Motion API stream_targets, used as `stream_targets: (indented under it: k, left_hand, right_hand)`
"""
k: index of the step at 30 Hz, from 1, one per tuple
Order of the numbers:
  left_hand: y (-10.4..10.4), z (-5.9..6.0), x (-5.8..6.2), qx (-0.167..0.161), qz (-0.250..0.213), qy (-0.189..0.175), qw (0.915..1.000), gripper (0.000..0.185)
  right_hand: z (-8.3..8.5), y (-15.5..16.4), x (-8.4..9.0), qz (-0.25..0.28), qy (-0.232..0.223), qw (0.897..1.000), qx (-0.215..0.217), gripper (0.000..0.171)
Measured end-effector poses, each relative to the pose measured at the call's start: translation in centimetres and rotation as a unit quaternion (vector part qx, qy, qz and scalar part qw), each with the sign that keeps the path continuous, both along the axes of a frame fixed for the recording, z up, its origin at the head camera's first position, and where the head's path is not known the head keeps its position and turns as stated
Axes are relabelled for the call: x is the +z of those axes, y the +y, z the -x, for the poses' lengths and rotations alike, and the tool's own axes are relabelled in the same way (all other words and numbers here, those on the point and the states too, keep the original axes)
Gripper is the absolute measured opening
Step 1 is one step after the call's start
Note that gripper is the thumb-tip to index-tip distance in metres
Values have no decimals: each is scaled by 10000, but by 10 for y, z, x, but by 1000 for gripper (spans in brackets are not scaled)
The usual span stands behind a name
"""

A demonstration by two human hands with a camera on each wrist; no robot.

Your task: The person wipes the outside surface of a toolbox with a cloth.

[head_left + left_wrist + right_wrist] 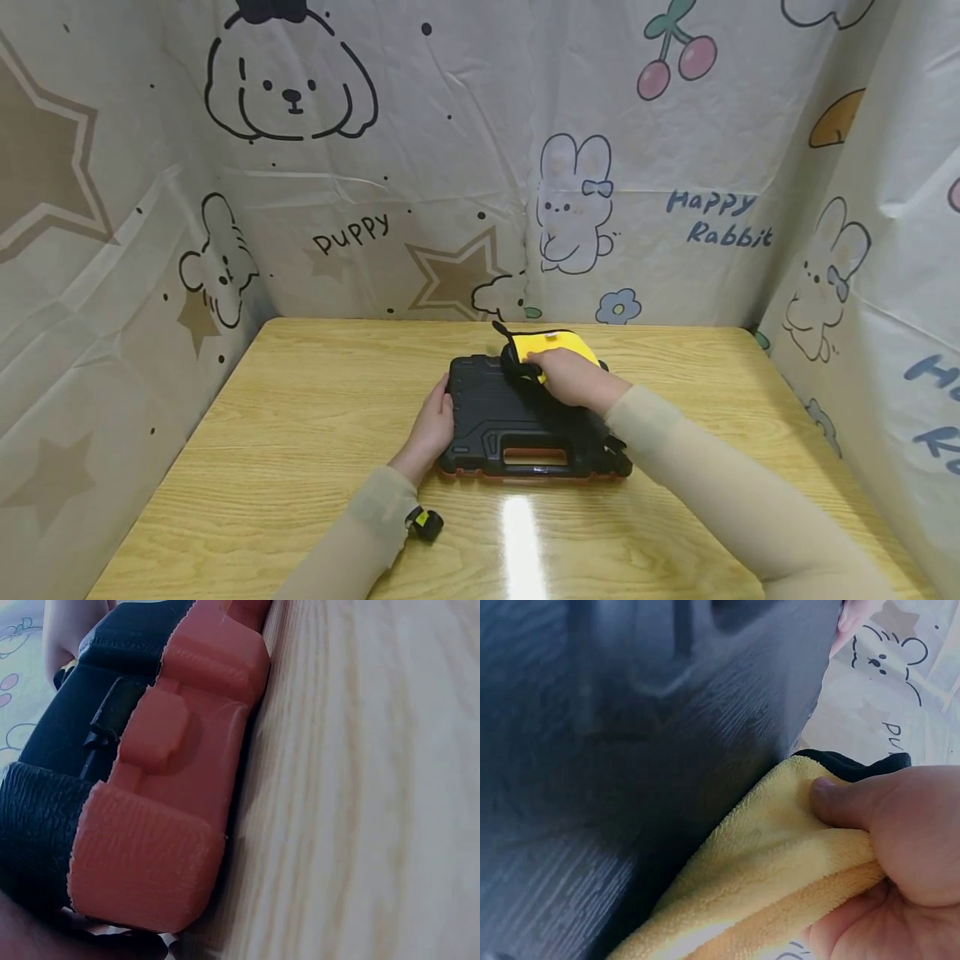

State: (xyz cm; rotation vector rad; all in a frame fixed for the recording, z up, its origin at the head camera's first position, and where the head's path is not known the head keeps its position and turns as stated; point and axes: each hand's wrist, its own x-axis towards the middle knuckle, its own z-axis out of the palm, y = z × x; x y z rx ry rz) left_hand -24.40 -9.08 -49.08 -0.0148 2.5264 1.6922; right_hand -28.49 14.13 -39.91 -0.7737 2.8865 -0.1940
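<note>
Cloth (558,346), yellow with black edge, is bunched in right hand (572,377), thumb and fingers curled round it, on far right of black case (517,417). Soft, light; easily gripped anywhere. Case rigid, textured, probably heavier; steadied at left edge by left hand (433,423), fingers laid nearly straight against it.

The backdrop sheet (480,167) reads "Puppy" by the dog, "Happy Rabbit" by the rabbit.

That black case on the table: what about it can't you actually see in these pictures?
- Inside of the black case: hidden in every view; its lid is shut.
- Far right corner, head view: covered by the yellow cloth and right hand.
- Left hand fingertips: behind the case's edge.
- Left wrist view: close and blurred; only the orange underside shows.
</note>
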Motion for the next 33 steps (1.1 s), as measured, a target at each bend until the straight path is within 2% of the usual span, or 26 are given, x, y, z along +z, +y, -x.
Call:
stream_targets:
  k: [8, 15, 23, 33]
  left_hand:
    - [1, 1, -1, 8, 29, -19, 10000, 52]
    - [1, 1, -1, 26, 18, 11, 10000, 52]
    - [2, 1, -1, 48, 27, 45, 10000, 52]
    - [1, 1, -2, 47, 66, 23, 10000, 52]
  right_hand:
    - [2, 2, -3, -8, 30, 10000, 70, 42]
    - [-4, 5, -10, -13, 148, 9997, 210, 42]
    - [-24, 9, -12, -155, 92, 9993, 331, 43]
    - [-56, 10, -2, -227, -72, 9976, 643, 46]
